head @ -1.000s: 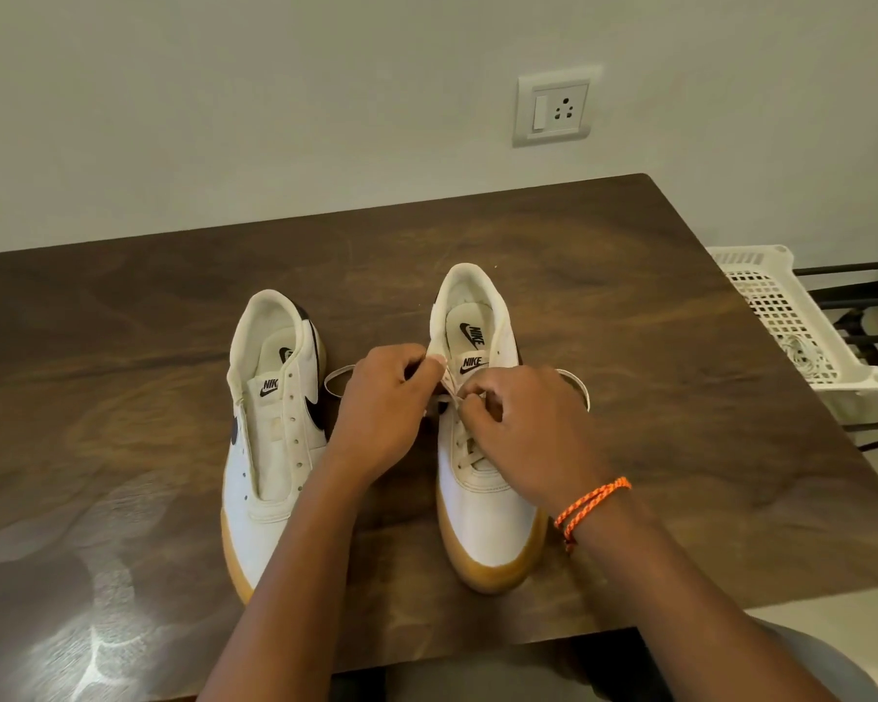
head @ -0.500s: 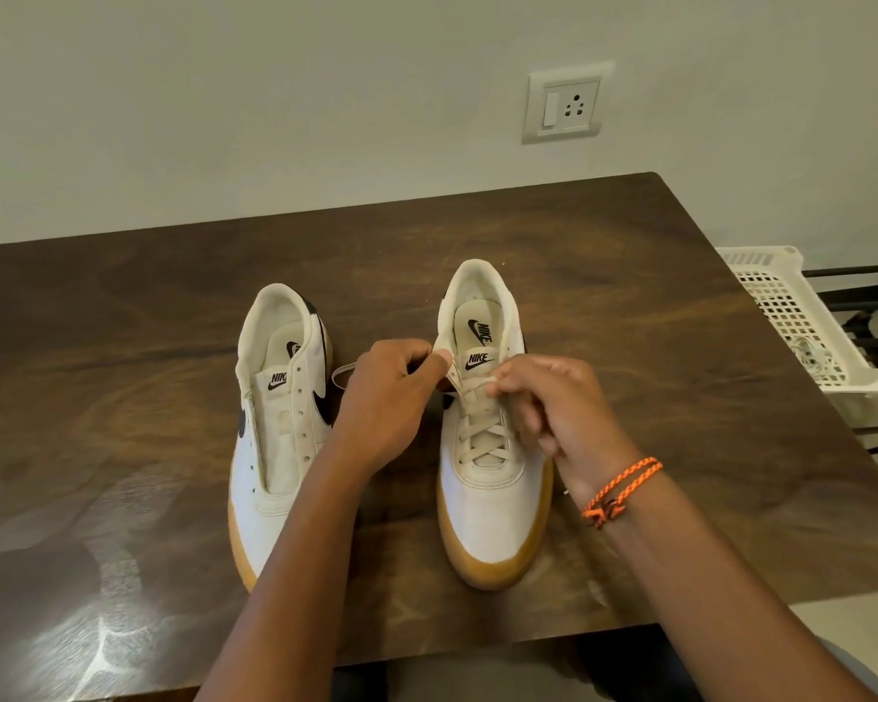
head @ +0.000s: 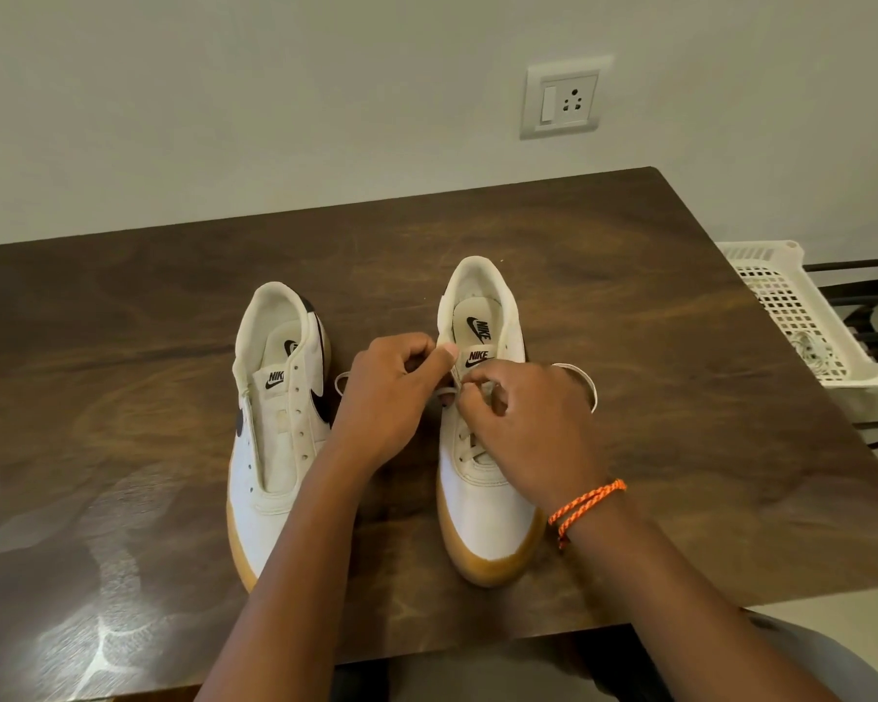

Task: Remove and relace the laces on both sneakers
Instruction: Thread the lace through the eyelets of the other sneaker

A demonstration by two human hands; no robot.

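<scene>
Two white sneakers with gum soles stand side by side on the dark wooden table (head: 654, 448), toes toward me. The left sneaker (head: 275, 428) has bare eyelets and no lace. The right sneaker (head: 482, 499) carries a cream lace (head: 470, 450) crossed over its lower eyelets. My left hand (head: 389, 397) pinches the left eyelet flap near the tongue. My right hand (head: 528, 423), with an orange cord at the wrist, pinches the lace at the upper eyelets. Loose lace loops (head: 586, 380) stick out on both sides behind my hands.
A white plastic basket (head: 801, 316) sits on a dark rack off the table's right edge. A wall socket (head: 563, 98) is on the wall behind. The table's far edge meets the wall; my knees are under the near edge.
My right hand has moved left from the shoe's right side back over the upper eyelets, next to my left thumb. My left hand stays on the flap. The sneakers have not shifted.
</scene>
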